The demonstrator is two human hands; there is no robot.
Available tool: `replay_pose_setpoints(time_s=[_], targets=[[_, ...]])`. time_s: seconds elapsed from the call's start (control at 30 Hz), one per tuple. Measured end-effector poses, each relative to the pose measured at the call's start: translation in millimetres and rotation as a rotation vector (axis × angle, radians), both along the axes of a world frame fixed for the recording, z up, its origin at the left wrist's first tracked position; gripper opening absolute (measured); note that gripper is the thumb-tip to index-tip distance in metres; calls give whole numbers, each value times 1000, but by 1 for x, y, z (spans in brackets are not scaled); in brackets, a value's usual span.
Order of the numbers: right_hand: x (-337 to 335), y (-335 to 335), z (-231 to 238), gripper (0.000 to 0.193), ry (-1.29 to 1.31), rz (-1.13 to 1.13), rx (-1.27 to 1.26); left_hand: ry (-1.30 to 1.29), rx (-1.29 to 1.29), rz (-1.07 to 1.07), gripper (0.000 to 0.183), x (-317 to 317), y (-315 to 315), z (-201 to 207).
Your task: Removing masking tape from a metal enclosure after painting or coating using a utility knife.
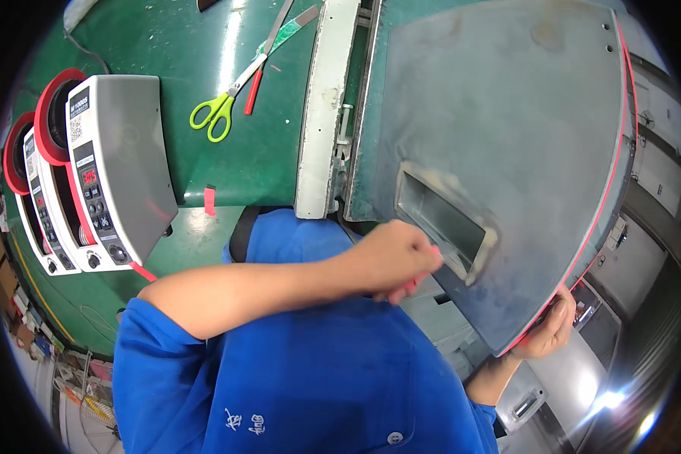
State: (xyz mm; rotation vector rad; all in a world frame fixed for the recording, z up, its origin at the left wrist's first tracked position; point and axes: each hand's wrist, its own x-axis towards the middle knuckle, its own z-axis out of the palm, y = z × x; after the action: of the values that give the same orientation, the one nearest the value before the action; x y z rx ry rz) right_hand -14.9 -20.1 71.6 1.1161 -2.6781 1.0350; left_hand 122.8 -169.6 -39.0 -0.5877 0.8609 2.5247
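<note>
Right grip (548,327) pinches the edge of a grey panel (499,113); left grip (399,261) curls closed

The grey panel fills the upper right of the view, over the edge of the green worktop (253,170). Its curved outer side carries a red strip (610,185), and the right grip clasps it near the lower corner, touching that strip. The left grip is a closed fist just beside the panel's rectangular recess (443,216); pinkish red shows at its fingers, too blurred to name.

Left of the panel runs a pale metal rail (321,113). Beyond it lie yellow-green scissors (219,115), with a red-handled tool (254,92) touching or just beside them. Farther left stand two white dispensers (132,140) with red reels. A short pinkish-red piece (209,200) hangs at the worktop's near edge.
</note>
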Motion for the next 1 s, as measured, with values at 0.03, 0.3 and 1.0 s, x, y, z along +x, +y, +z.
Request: replay_pose_setpoints(time_s=[0.03,0.3,1.0], targets=[[0,-1,0,34,1,2,-7,29,34,-14,33,-1,0,1],[2,4,2,31,-62,-10,-19,103,54,204,26,7,-3,-4],[-8,18,2,33,287,-45,209,404,-81,628,19,15,50,-23]])
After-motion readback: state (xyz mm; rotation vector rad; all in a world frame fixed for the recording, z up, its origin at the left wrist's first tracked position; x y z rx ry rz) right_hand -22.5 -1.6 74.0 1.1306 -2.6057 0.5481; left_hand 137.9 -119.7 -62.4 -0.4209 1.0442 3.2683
